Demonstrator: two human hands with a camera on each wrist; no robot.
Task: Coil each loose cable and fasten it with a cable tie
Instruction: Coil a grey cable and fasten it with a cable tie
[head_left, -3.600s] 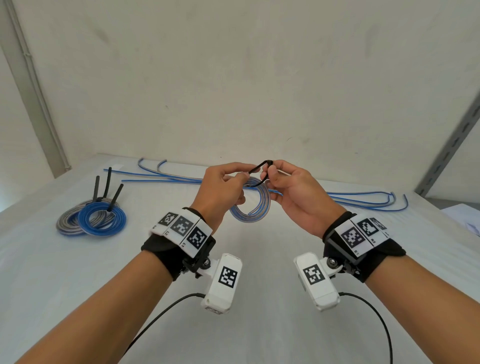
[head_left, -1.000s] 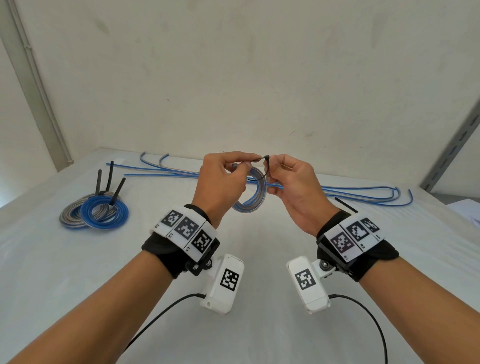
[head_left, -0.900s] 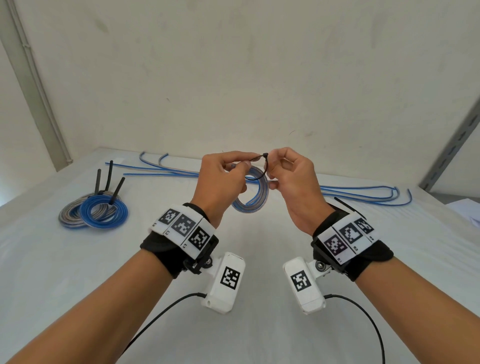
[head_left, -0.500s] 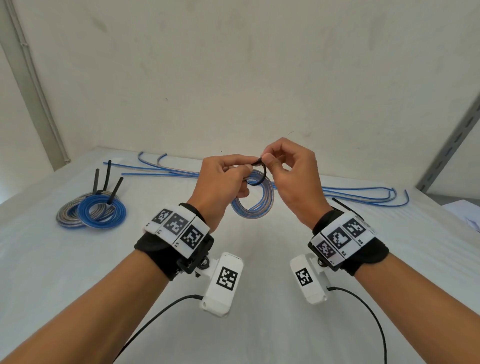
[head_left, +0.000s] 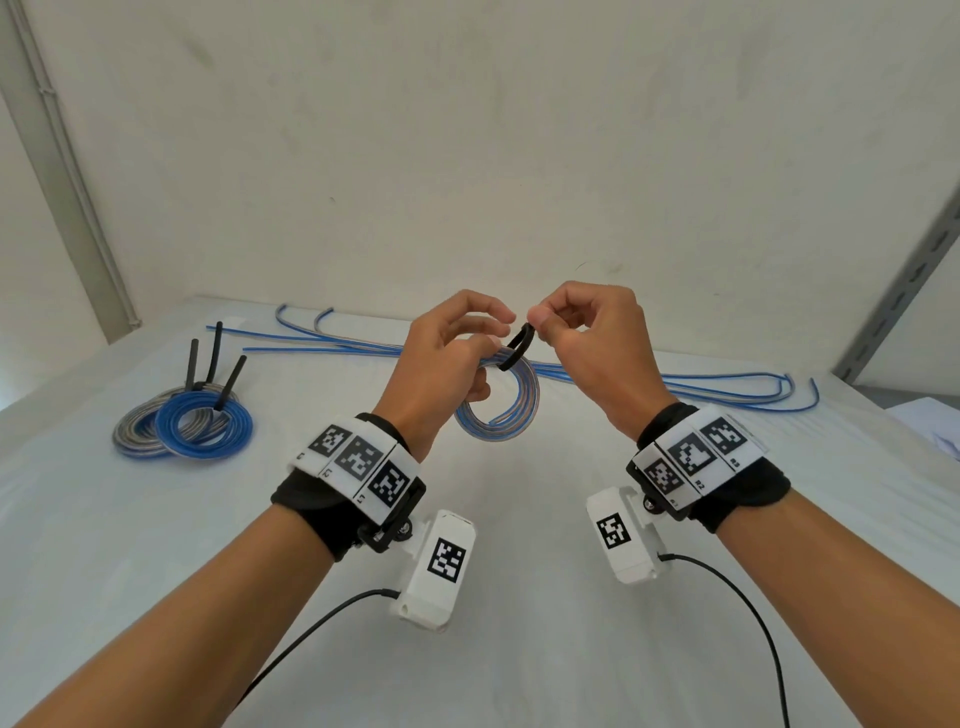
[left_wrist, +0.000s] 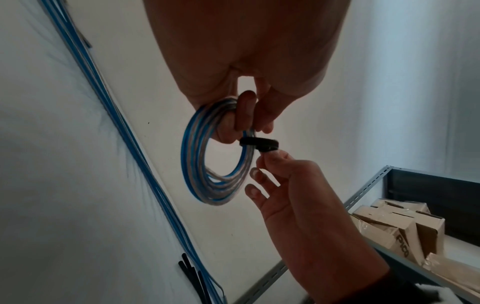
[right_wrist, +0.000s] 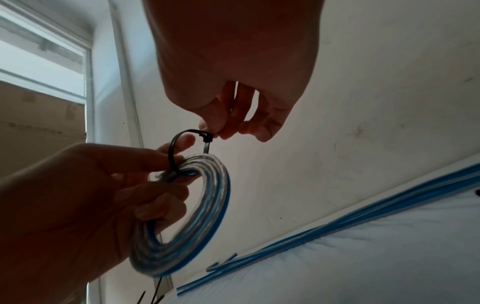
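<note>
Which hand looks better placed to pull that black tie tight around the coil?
Probably the right hand: its fingertips already pinch the black cable tie at its head, where the strap closes. The left hand grips the coil, so it is busy steadying it.

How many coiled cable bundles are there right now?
3. A grey coil and a blue coil overlap on the table's left; the third coil hangs from the left hand. None seems hidden.
</note>
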